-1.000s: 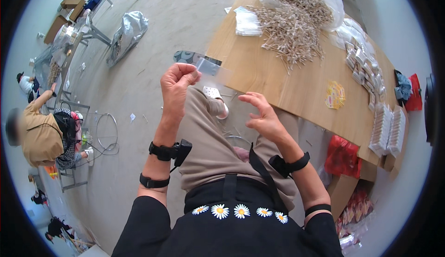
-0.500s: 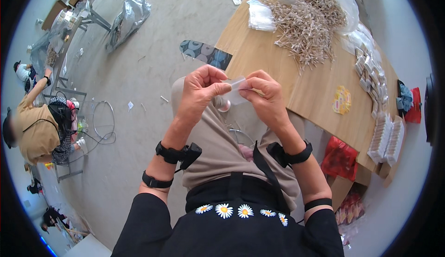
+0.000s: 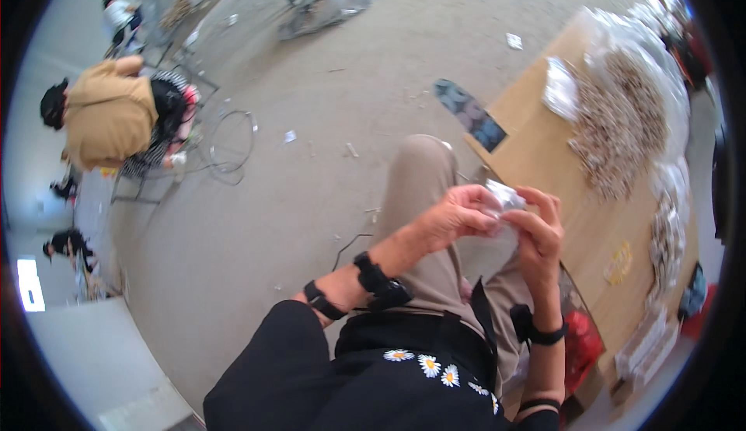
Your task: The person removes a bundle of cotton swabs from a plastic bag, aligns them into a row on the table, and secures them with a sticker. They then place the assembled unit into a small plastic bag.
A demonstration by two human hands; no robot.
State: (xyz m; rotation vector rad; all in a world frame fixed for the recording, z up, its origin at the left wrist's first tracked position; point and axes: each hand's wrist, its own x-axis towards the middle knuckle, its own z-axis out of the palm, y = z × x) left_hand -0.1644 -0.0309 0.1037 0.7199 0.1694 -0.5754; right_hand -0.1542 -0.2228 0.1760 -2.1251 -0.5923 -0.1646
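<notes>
Landmark: the wooden table (image 3: pixel 590 229). We find the small translucent bag (image 3: pixel 505 195) in the air by the table's near edge, above the lap. The left hand (image 3: pixel 468 212) is nearly closed, thumb and fingers pinching the bag's left side; the right hand (image 3: pixel 539 223) pinches its right side, fingers curled. Blur hides whether the bag holds anything or its mouth is parted.

Progress, as we judge it: this bag is being worked, unfinished. Along the table's far right side lies a run of small packets (image 3: pixel 667 240), which we take as finished ones, with white trays (image 3: pixel 646 349) at the table's nearer right end; we cannot make out their contents. Plenty seems left: a big heap of thin sticks (image 3: pixel 610 139) covers the table's far part, and a stack of flat bags (image 3: pixel 560 89), apparently unused, lies at the heap's left. No count possible.
</notes>
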